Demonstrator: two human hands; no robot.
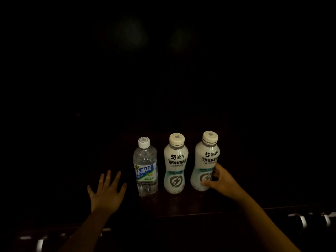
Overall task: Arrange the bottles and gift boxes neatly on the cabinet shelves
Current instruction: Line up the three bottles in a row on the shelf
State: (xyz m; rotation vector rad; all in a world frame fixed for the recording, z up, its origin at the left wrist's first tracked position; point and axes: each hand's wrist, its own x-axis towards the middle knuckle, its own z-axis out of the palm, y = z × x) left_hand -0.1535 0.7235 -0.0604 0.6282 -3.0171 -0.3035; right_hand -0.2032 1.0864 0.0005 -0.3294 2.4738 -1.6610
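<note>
Three bottles stand upright in a row on a dark wooden shelf (181, 206). At the left is a clear water bottle (145, 166) with a blue label and white cap. In the middle stands a white drink bottle (175, 164). The right white drink bottle (205, 160) leans slightly, and my right hand (221, 180) is wrapped around its lower right side. My left hand (106, 191) hovers flat, fingers spread, just left of the water bottle and not touching it. No gift boxes are visible.
The scene is very dark and the cabinet interior behind the bottles cannot be made out. Shiny metal handles (303, 220) glint along the cabinet front at lower right, and more metal handles (40, 242) at lower left.
</note>
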